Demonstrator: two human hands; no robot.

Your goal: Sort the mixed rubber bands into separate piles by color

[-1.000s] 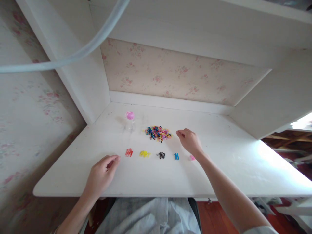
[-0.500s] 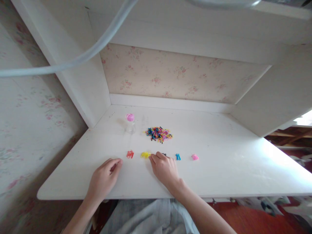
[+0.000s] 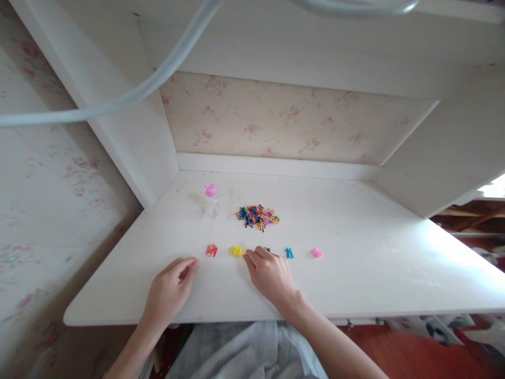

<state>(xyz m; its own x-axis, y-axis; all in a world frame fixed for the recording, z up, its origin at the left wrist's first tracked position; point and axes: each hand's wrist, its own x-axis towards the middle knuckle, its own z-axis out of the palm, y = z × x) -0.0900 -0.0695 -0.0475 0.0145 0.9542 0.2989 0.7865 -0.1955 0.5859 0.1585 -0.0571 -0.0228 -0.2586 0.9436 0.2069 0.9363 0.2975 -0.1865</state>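
My right hand (image 3: 270, 273) rests on the desk, its fingertips pinched together at the right edge of a small yellow pile of rubber bands (image 3: 236, 251). Whatever lies between those fingers is hidden. Partly behind that hand shows a bit of a black pile (image 3: 267, 249). My left hand (image 3: 170, 284) lies at the left with curled fingers and the thumb against the index finger; its contents cannot be seen. Just beyond its fingertips are red rubber bands (image 3: 211, 250). To the right are blue bands (image 3: 289, 253) and a pink pile (image 3: 316, 253). Farther back sits a mixed multicoloured heap (image 3: 257, 217).
A clear little bottle (image 3: 211, 205) with a pink top stands left of the heap. The white desk (image 3: 355, 273) has side panels and a back strip (image 3: 276, 163). A pale cable (image 3: 158, 79) crosses the upper left, close to the camera.
The view has shifted slightly. Both hands keep nearly the same pose, the right one still at the yellow pile, and the piles look unchanged.
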